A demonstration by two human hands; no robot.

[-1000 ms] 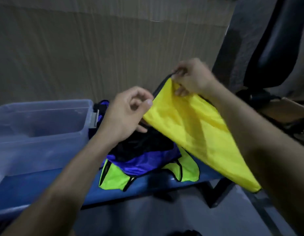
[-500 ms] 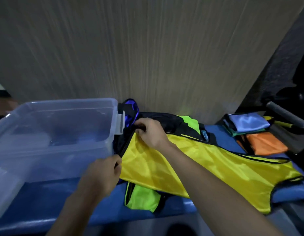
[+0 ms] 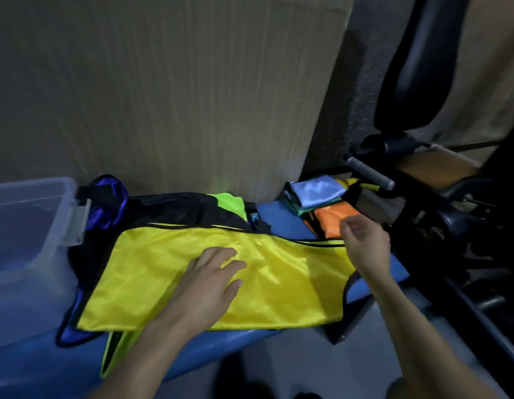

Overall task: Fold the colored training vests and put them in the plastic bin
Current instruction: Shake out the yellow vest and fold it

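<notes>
One yellow vest (image 3: 169,272) is spread out flat in front of me on the blue bench (image 3: 281,223), lying lengthwise left to right on top of the rest of the pile. My left hand (image 3: 209,279) is on the middle of it, palm down, fingers straight and a bit spread, just pressing the fabric flat, not grabbing anything. My right hand (image 3: 365,246) is over at the vest's right end, near the black-trimmed edge. Its fingers are loosely curled, but it's blurry there, so I honestly can't tell if it's pinching the trim or holding nothing.

Under the yellow one there's a heap of other vests: a black one (image 3: 175,207) along the back, a purple one (image 3: 112,200) bunched at the back left and poking out again at the front left corner, and a lime green one (image 3: 230,203) showing behind, with more lime green hanging off the front edge of the bench below my left forearm.

Left of the pile sits the clear plastic bin (image 3: 34,223), right up against the vests, its latch next to the purple fabric. I can't make out what's inside.

Over on the right end of the bench there's a small stack of folded vests, light blue one (image 3: 316,190) on top and an orange one (image 3: 330,218) in front, just behind my right hand. Behind everything is a tan corrugated panel (image 3: 163,90), and off to the right some dark gym equipment (image 3: 422,67) with a grey padded handle (image 3: 368,174).
</notes>
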